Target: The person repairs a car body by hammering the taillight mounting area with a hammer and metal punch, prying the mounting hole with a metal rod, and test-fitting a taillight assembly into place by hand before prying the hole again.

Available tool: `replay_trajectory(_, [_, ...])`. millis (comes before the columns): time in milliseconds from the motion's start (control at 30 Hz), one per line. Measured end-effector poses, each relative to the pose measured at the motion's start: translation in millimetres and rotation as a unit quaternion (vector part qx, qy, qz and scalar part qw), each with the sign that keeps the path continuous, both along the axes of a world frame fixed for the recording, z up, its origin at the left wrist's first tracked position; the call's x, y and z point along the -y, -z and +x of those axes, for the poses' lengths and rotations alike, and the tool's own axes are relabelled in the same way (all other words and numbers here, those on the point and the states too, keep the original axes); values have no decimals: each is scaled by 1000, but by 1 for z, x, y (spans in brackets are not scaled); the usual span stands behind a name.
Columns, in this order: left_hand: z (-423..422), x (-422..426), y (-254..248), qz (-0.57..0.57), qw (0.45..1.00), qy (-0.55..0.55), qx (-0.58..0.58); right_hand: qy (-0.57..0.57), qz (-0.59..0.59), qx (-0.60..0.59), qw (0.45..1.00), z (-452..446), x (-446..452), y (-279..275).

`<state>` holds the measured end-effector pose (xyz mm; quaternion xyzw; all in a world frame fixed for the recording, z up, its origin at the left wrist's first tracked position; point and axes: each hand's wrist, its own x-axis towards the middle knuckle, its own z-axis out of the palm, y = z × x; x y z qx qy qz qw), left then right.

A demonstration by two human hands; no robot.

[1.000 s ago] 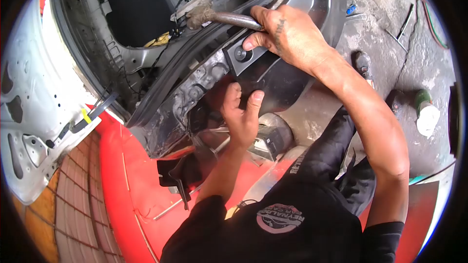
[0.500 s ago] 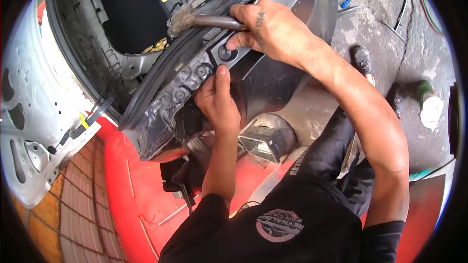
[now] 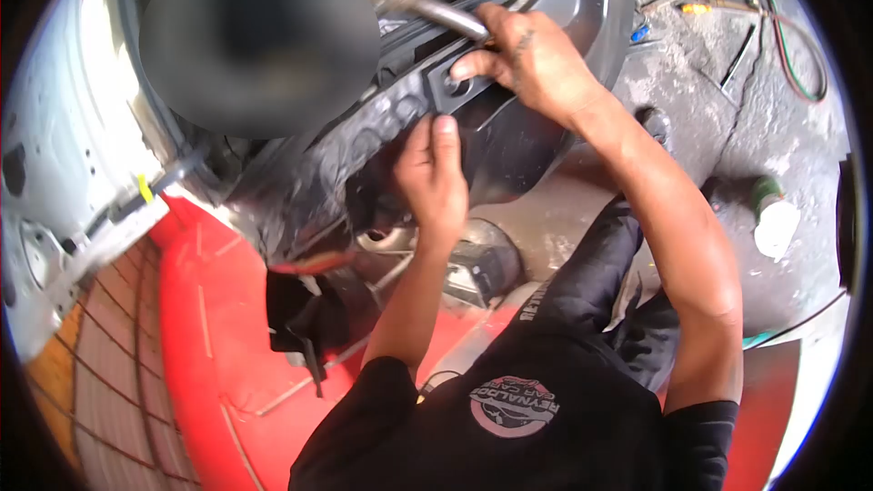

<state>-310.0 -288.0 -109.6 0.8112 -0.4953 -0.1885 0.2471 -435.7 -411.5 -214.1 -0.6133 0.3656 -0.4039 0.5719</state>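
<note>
My right hand (image 3: 541, 59) is wrapped around the handle of a hammer (image 3: 446, 15), whose head points to the upper left over the car body's edge. The thumb of that hand rests on a round fastener on a dark bracket (image 3: 444, 102). Just below, my left hand (image 3: 435, 168) is closed at the bracket's lower edge, its thumb upright against the corner. The finger ends of the left hand are partly hidden. Left of the bracket runs a grey, crumpled-looking metal body edge (image 3: 336, 150) with round bosses.
A large dark blurred oval (image 3: 259, 41) covers the car opening. A pale door panel (image 3: 55, 127) stands at left, and red bodywork (image 3: 209, 336) lies below. Tools and hoses (image 3: 718, 7) lie on the concrete floor at right, near a green-and-white container (image 3: 777, 218).
Both hands, the hammer and the bracket now appear farther right in view as the camera has shifted. The hammer head is tilted higher. A dark blurred oval now covers the opening.
</note>
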Motion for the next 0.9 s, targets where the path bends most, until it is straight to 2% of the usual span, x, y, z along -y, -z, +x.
replay_trajectory(33, [-13, -10, 2, -29, 999, -32, 1, 19, -21, 10, 1000, 1, 0, -1])
replay_trajectory(67, [-29, -23, -4, -41, 999, -5, 4, 15, -8, 0, 1000, 1, -1, -1])
replay_trajectory(133, [-36, -56, -6, -62, 986, 129, 89, -7, 43, 4, 999, 0, 1, -6])
replay_trajectory(167, [-48, -72, -9, -76, 986, 127, 76, -23, 81, 15, 996, 2, 2, -6])
replay_trajectory(267, [-56, -124, -1, -72, 992, 102, 21, 1, -55, -126, 990, 5, 5, 1])
replay_trajectory(333, [-48, -165, 18, -66, 995, 77, -2, 6, -81, -129, 988, 5, 7, 9])
replay_trajectory(400, [-30, -196, 42, -72, 975, -126, -171, -13, -64, -138, 988, 6, 10, 13])
replay_trajectory(433, [-17, -211, 61, -108, 954, -204, -189, -30, -39, -151, 987, 3, 12, 7])
replay_trajectory(467, [-1, -221, 64, -111, 922, -285, -236, -17, -64, -126, 990, 2, 10, 7])
replay_trajectory(533, [41, -240, 82, -168, 802, -445, -360, -18, -89, -195, 977, 1, 14, 11])
replay_trajectory(567, [56, -244, 80, -193, 790, -460, -357, -8, -99, -215, 972, 1, 17, 19])
replay_trajectory(633, [75, -241, 84, -243, 756, -499, -347, 0, -124, -151, 981, 2, 13, 12])
replay_trajectory(767, [115, -198, 107, -343, 663, -592, -303, -41, -82, -214, 972, -6, 30, 33])
replay_trajectory(833, [156, -152, 160, -481, 677, -518, -203, -31, -97, -207, 973, -5, 24, 19])
replay_trajectory(900, [164, -131, 168, -524, 682, -478, -177, -26, -93, -182, 979, -4, 29, 15])
